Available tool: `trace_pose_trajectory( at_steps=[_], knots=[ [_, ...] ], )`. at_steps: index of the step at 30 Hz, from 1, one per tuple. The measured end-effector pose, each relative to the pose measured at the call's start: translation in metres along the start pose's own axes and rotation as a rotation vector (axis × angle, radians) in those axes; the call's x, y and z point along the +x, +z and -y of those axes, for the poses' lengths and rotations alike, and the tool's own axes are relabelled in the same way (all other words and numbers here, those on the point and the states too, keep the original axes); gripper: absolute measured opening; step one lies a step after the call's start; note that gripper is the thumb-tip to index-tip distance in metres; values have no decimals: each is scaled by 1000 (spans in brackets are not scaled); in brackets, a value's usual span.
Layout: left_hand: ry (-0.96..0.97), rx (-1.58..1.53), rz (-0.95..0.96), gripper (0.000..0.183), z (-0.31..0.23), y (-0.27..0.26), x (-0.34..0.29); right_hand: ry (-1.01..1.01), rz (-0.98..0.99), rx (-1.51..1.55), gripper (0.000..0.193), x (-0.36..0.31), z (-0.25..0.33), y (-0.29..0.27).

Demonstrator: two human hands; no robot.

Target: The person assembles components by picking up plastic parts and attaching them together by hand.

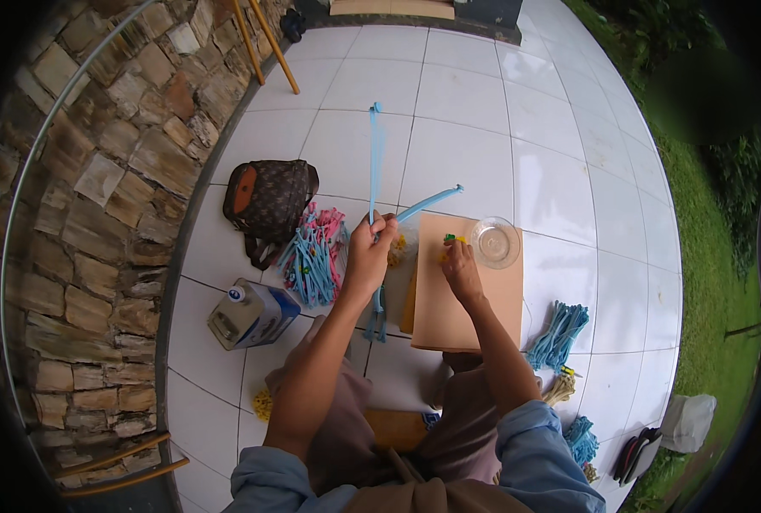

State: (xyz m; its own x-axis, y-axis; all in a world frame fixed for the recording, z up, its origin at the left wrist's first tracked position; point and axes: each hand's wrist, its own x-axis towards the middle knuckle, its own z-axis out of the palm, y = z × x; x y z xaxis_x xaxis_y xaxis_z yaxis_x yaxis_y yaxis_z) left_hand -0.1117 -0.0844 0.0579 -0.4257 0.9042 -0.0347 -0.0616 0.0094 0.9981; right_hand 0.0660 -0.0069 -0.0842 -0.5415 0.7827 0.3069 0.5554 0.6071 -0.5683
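Observation:
Closed around light blue cords (pixel 429 202), my left hand (pixel 368 256) is raised left of a tan board (pixel 449 316). One cord end points away from me, another slants to the right, and more ends hang below the hand. My right hand (pixel 463 275) is over the board with its fingertips pinched on a small green and yellow piece (pixel 451 238), too small to name. Beside those fingers, a clear round dish (pixel 494 243) rests on the board's far right corner. A pile of blue and pink cords (pixel 310 261) lies to the left.
A brown patterned backpack (pixel 269 201) and a grey and blue can (pixel 254 316) stand at the left, before a stone wall (pixel 111 256). Blue cord bundles (pixel 558 335) lie at the right on white floor tiles (pixel 466 154). Grass (pixel 714 282) borders the tiles.

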Motion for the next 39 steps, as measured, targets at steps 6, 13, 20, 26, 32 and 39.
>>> trace_pose_trajectory(
  at_steps=[6,13,20,26,32,39],
  knots=[
    [-42,-138,-114,30,-5,-5,-4,214,-83,243,46,0,8,4],
    [-125,-150,-108,32,-10,-9,-9,193,-196,223,39,-1,4,17],
    [-53,-96,-120,32,-1,-8,-5,93,-173,10,25,-1,6,23],
    [-79,-88,-130,31,2,0,-3,244,-175,245,28,10,27,1],
    [58,-105,-163,26,1,8,-7,355,-174,899,38,34,130,-77],
    [197,-153,67,24,-28,14,-25,317,-120,1072,46,26,154,-107]
  ],
)
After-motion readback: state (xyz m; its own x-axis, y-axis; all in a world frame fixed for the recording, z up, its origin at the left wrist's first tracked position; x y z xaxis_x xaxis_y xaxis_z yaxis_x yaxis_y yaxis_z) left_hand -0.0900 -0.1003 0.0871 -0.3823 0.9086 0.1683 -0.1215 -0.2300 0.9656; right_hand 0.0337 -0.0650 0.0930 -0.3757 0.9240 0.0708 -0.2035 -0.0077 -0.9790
